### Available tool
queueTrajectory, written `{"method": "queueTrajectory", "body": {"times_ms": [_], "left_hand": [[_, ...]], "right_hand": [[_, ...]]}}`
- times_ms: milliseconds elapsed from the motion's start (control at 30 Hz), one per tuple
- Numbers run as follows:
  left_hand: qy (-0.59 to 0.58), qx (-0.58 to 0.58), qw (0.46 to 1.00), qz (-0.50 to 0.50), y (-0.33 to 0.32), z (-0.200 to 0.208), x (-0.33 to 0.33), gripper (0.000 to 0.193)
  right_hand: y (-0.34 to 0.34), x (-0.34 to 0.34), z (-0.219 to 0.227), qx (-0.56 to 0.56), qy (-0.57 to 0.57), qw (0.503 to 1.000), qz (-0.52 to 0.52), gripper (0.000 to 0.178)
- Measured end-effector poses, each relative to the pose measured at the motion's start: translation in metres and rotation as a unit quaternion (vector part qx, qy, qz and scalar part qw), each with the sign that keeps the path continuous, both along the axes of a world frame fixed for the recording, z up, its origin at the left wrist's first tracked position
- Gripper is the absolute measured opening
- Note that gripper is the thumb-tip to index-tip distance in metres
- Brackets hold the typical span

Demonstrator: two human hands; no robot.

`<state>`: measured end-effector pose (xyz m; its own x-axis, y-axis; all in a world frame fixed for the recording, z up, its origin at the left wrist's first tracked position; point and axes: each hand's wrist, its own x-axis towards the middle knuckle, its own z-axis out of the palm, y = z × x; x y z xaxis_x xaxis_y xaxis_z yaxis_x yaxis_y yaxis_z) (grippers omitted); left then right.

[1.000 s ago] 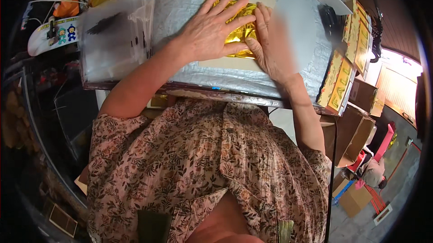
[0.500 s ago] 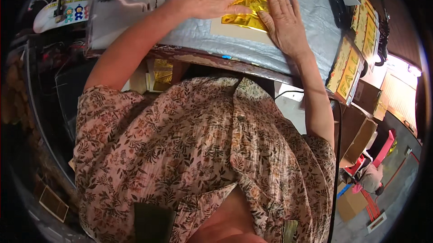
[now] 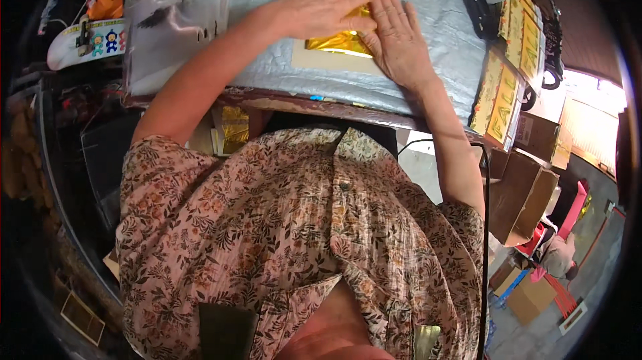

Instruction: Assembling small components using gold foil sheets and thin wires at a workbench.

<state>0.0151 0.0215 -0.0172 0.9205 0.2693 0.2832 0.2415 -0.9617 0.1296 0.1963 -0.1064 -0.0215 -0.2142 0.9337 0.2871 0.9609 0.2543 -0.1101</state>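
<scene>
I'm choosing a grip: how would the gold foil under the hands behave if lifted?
The gold foil is probably floppy and apt to crumple, given its wrinkles. It seems thin against the beige card, so likely light. Its glossy surface may be slippery.

Light was uneven. Strongest at far right, where an opening (image 3: 592, 116) burned out to near white; boxes (image 3: 523, 196) nearby were moderately lit. Worktop (image 3: 264, 66) showed pale and cool, fairly evenly lit. Gold foil (image 3: 334, 45) threw back sharp yellow highlights; clear plastic sheets (image 3: 157, 59) carried a white glare streak. Left side of the room sank into deep shadow, detail mostly lost. Shirt (image 3: 287, 193) was dimmer than the worktop, its pattern still readable. Left hand (image 3: 331, 6) looked slightly soft. Fisheye bent the worktop's front edge; corners went black, and the outer rim was smeared and hard to read.
</scene>
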Motion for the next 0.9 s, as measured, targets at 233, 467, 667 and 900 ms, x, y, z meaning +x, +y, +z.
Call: {"method": "queueTrajectory", "body": {"times_ms": [233, 467, 667, 900], "left_hand": [[-0.015, -0.056, 0.997, -0.044, 0.01, -0.001, -0.005, 0.078], [0.018, -0.05, 0.998, -0.029, 0.005, 0.011, -0.001, 0.082], [0.026, -0.041, 0.999, -0.01, -0.004, 0.016, -0.002, 0.082], [0.064, -0.047, 0.997, -0.001, -0.007, 0.015, 0.002, 0.078]], "right_hand": [[0.008, -0.006, 0.0, 0.004, -0.015, 1.0, 0.002, 0.068], [0.007, -0.001, 0.005, -0.032, -0.048, 0.998, -0.008, 0.075], [0.012, 0.018, 0.046, -0.099, 0.119, 0.988, 0.028, 0.058], [0.063, 0.16, 0.118, 0.156, 0.069, 0.903, -0.395, 0.023]]}}
